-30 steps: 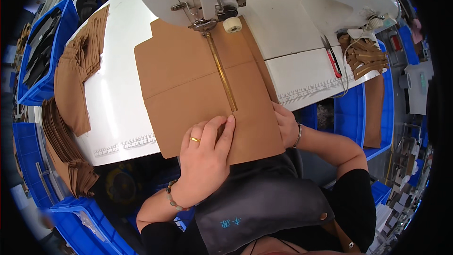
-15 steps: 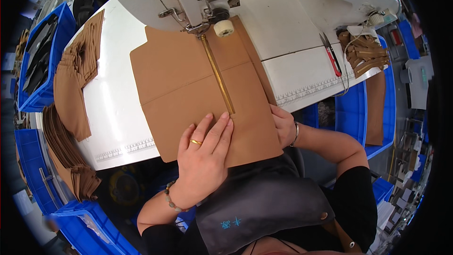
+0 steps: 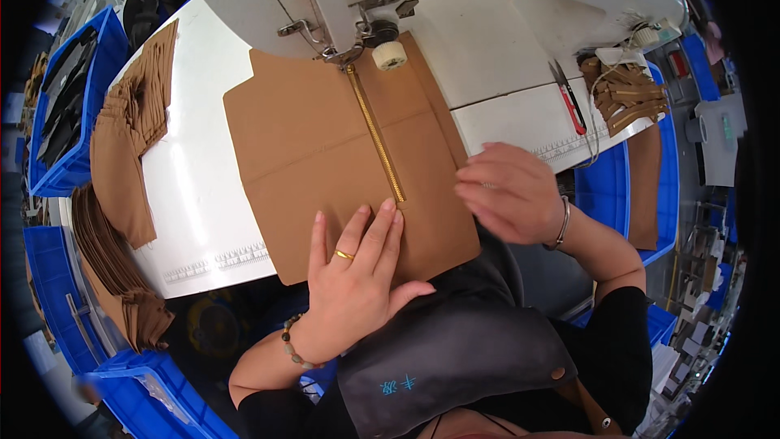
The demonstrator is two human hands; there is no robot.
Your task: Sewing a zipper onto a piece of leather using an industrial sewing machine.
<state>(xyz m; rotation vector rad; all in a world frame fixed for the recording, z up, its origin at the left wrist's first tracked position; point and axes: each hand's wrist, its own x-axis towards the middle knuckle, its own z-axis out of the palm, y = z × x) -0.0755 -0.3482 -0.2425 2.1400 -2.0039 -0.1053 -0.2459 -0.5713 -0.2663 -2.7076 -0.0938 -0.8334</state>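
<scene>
A brown fabric panel [image 3: 301, 162] with a gold-toothed zipper [image 3: 377, 134] set into it lies on the white sewing table. Its far end is under the presser foot [image 3: 343, 55] of a white sewing machine. My left hand [image 3: 355, 272] rests flat on the panel, fingers spread, fingertips at the near end of the zipper. Raised at the panel's right edge is my right hand [image 3: 510, 191], slightly blurred, its fingers loosely bent and apart with nothing visible in them. A second brown layer [image 3: 426, 81] shows along the panel's right side.
Red-and-black thread snips [image 3: 571, 102] lie on the table at right, beside a bundle of brown zipper strips [image 3: 626, 97]. Stacked brown fabric pieces [image 3: 122, 162] hang over the left edge. Blue bins [image 3: 101, 57] stand on both sides.
My right hand has let go of the panel's right edge and lifted up and away. My left thumb has spread outward while that hand stays on the panel.
</scene>
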